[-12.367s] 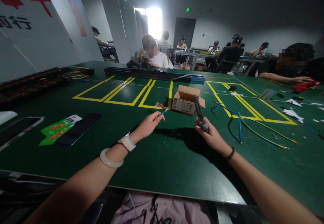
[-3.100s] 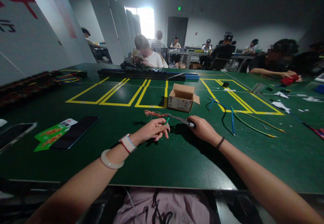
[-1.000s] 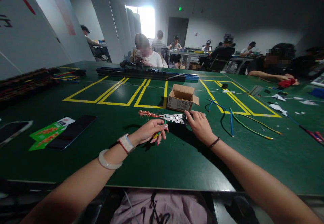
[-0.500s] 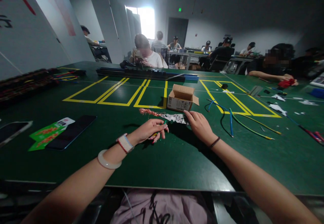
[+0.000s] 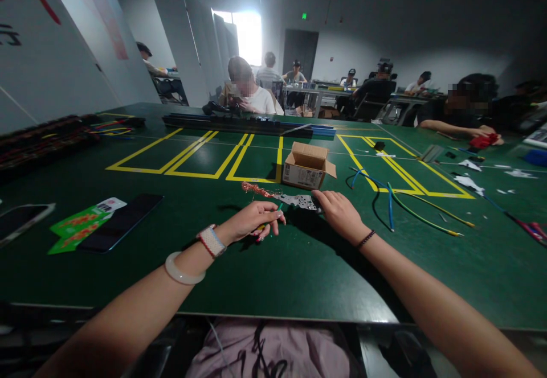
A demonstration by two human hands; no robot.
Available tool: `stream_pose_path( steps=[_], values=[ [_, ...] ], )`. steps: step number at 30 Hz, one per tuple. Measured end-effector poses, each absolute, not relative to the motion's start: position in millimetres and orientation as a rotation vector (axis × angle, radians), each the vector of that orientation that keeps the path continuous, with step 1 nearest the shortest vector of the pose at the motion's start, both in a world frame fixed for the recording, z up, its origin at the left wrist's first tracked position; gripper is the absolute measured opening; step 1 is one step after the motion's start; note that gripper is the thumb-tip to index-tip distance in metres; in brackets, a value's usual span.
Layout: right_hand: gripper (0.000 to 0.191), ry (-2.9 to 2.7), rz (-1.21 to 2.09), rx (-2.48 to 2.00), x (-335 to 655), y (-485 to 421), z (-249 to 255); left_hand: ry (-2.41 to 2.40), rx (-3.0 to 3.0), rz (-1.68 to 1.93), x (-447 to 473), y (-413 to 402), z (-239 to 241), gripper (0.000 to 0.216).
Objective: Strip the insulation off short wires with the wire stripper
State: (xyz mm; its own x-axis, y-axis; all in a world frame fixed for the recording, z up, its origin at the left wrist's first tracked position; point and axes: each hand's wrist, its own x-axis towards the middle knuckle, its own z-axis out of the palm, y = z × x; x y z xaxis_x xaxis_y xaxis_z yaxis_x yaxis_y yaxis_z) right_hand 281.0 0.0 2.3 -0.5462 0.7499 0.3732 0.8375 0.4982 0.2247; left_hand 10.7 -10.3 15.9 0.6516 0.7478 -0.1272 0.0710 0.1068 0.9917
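Observation:
My right hand (image 5: pixel 339 213) is closed on the handle end of grey wire strippers (image 5: pixel 300 201), whose flat jaws with holes point left. A tangle of bare copper strands (image 5: pixel 257 189) lies at the tip of the jaws; whether it is caught in them I cannot tell. My left hand (image 5: pixel 261 217) pinches a thin green-and-yellow wire (image 5: pixel 280 207) between thumb and fingers. The wire's green end sticks up just left of the strippers. Most of the wire is hidden by my fingers.
Behind the strippers stands an open cardboard box (image 5: pixel 305 167). Blue and green-yellow cables (image 5: pixel 421 210) lie to the right. A dark phone (image 5: pixel 122 222) and green packet (image 5: pixel 81 227) are at left. Long dark trunking (image 5: pixel 248 123) crosses the far side, with a person seated beyond.
My right hand and the wire strippers have shifted slightly right. The copper strands have moved right with the tip. My left hand has hardly moved.

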Motion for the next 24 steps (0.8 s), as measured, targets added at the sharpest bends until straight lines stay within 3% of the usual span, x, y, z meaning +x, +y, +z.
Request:
stream_pose_path(
  steps=[12, 24],
  values=[
    [0.031, -2.393, 0.306, -1.329, 275.6, -13.2, 10.9, 0.826, 1.598, 0.564, 9.4, -10.1, 18.2, 0.034],
    [0.032, -2.308, 0.176, -1.457, 278.6, -6.4, 0.8, 0.81, 1.405, 0.847, 5.5, -1.9, 13.7, 0.023]
  ],
)
